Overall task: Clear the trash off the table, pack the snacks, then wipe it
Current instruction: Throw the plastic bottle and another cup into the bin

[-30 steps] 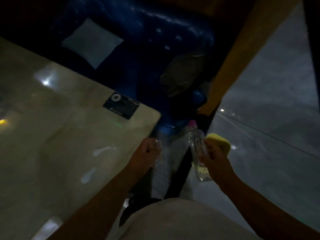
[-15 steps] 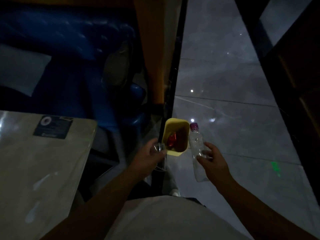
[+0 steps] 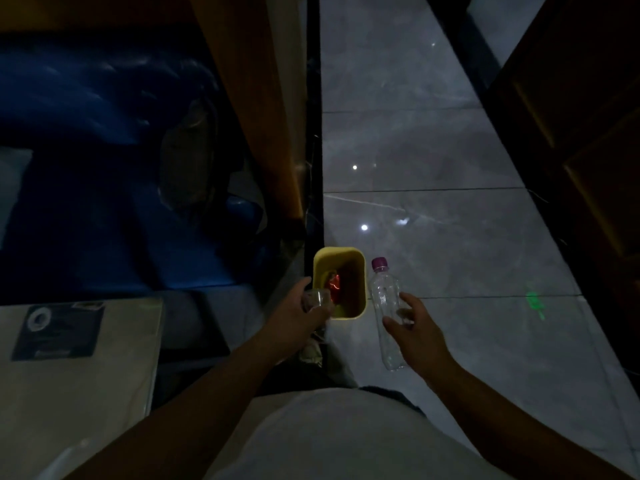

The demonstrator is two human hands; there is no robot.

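A small yellow bin stands on the grey floor with a red wrapper inside it. My left hand grips a clear plastic cup at the bin's left rim. My right hand holds a clear plastic bottle with a purple cap just right of the bin; the bottle stands roughly upright. The table lies at the lower left, apart from both hands.
A dark card lies on the table's corner. A blue seat sits behind the table, with a wooden partition beside it. Grey floor tiles stretch ahead, and dark wooden furniture lines the right.
The view swung from the table to the floor, bringing the yellow bin into sight. Both hands moved to the bin, the cup reaching its left rim and the bottle its right side.
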